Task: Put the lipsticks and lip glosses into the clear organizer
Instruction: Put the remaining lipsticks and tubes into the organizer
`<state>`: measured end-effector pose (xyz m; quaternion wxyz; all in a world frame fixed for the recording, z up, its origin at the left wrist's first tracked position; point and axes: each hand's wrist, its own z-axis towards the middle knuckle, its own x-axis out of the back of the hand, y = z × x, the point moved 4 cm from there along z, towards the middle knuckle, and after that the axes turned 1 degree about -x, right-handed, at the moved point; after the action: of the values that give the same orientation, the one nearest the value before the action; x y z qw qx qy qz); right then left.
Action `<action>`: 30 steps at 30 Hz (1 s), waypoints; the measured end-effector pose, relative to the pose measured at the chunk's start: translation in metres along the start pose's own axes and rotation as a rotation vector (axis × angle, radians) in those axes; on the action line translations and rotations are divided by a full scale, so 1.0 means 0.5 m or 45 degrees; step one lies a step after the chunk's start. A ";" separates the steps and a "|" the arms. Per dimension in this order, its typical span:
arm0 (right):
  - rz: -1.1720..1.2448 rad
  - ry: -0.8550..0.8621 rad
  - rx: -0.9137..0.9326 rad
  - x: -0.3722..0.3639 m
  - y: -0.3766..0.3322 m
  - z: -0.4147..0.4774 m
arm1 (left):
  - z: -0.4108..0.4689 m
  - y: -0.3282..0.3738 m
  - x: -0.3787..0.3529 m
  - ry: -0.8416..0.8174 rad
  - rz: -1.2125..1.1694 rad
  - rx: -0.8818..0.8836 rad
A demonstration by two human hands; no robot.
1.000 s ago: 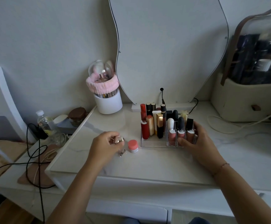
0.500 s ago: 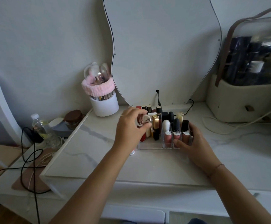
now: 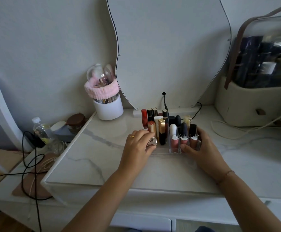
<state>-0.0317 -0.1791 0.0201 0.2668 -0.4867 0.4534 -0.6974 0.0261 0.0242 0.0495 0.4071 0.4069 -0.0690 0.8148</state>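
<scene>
The clear organizer (image 3: 161, 150) stands on the marble tabletop, filled with several upright lipsticks and lip glosses in red, gold, black and pink. My left hand (image 3: 137, 147) holds a small silver lip product (image 3: 152, 141) at the organizer's front left compartment. My right hand (image 3: 202, 148) grips the organizer's right side, with the thumb on its front wall and fingers behind three pink glosses (image 3: 184, 141). The small coral-lidded jar seen earlier is hidden behind my left hand.
A white brush holder (image 3: 108, 108) with a pink band stands at the back left. The wavy mirror (image 3: 169, 47) leans behind the organizer, with a black cable (image 3: 164, 99). A beige bag (image 3: 253, 104) sits right; a bottle (image 3: 41, 129) and cords lie left.
My left hand lifted the silver lip product from the tabletop, carried it right over the organizer, then lowered it to the front left compartment. My right hand stayed on the organizer.
</scene>
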 end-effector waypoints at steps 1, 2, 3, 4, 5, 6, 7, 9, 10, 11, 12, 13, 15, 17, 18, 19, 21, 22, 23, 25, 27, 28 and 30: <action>-0.003 -0.002 -0.002 0.000 -0.001 0.000 | -0.002 0.000 0.000 -0.007 -0.014 0.005; -0.004 -0.003 -0.002 0.000 -0.001 0.000 | -0.003 0.001 0.000 -0.010 -0.029 0.005; -0.002 -0.004 -0.002 0.000 -0.001 0.000 | -0.002 0.002 0.001 -0.012 -0.044 0.002; 0.002 -0.005 -0.001 0.000 -0.001 0.000 | -0.002 0.002 0.002 -0.015 -0.057 0.000; 0.003 -0.006 -0.004 0.000 0.000 0.000 | -0.001 0.003 0.002 -0.020 -0.066 -0.001; 0.001 -0.007 -0.007 0.000 0.000 -0.001 | -0.002 0.003 0.002 -0.027 -0.074 0.000; -0.002 -0.007 -0.009 0.000 0.000 -0.001 | -0.003 0.002 0.001 -0.035 -0.083 0.002; 0.004 -0.008 -0.003 0.000 0.000 -0.001 | -0.007 0.001 0.000 -0.048 -0.099 0.009; 0.005 -0.008 -0.001 0.000 0.000 -0.001 | -0.009 0.000 -0.001 -0.052 -0.103 0.013; 0.001 -0.008 0.001 0.000 0.000 -0.001 | -0.010 -0.001 -0.002 -0.055 -0.103 0.016; -0.005 -0.007 0.002 0.000 0.000 -0.001 | -0.011 -0.001 -0.002 -0.057 -0.101 0.018; -0.007 -0.006 0.003 0.000 0.000 0.000 | -0.012 -0.002 -0.003 -0.058 -0.099 0.019; -0.007 -0.005 0.002 0.000 0.001 0.001 | -0.013 -0.002 -0.003 -0.055 -0.104 0.025; -0.005 -0.001 0.001 -0.001 0.002 0.001 | -0.014 -0.003 -0.003 -0.050 -0.116 0.035; -0.004 -0.001 0.001 -0.001 0.003 0.001 | -0.015 -0.003 -0.003 -0.047 -0.118 0.036; -0.001 -0.003 0.000 -0.001 0.003 0.001 | -0.016 -0.003 -0.004 -0.047 -0.119 0.038; 0.009 -0.006 -0.002 -0.001 0.004 0.001 | -0.019 -0.005 -0.005 -0.051 -0.118 0.039; 0.012 -0.006 0.000 -0.001 0.004 0.002 | -0.021 -0.006 -0.005 -0.052 -0.116 0.034; 0.014 -0.005 0.002 -0.001 0.004 0.002 | -0.022 -0.007 -0.006 -0.052 -0.111 0.026; 0.018 -0.009 0.002 -0.001 0.004 0.002 | -0.025 -0.009 -0.007 -0.048 -0.095 0.001; 0.015 -0.008 0.004 -0.001 0.004 0.002 | -0.027 -0.008 -0.008 -0.039 -0.072 -0.027; 0.012 -0.007 0.004 -0.001 0.004 0.002 | -0.026 -0.005 -0.007 -0.038 -0.064 -0.036; 0.009 -0.007 0.006 -0.001 0.003 0.001 | -0.023 -0.004 -0.001 -0.036 -0.056 -0.032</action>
<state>-0.0311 -0.1796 0.0185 0.2717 -0.4865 0.4526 -0.6962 0.0209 0.0302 0.0411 0.4291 0.4148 -0.0759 0.7988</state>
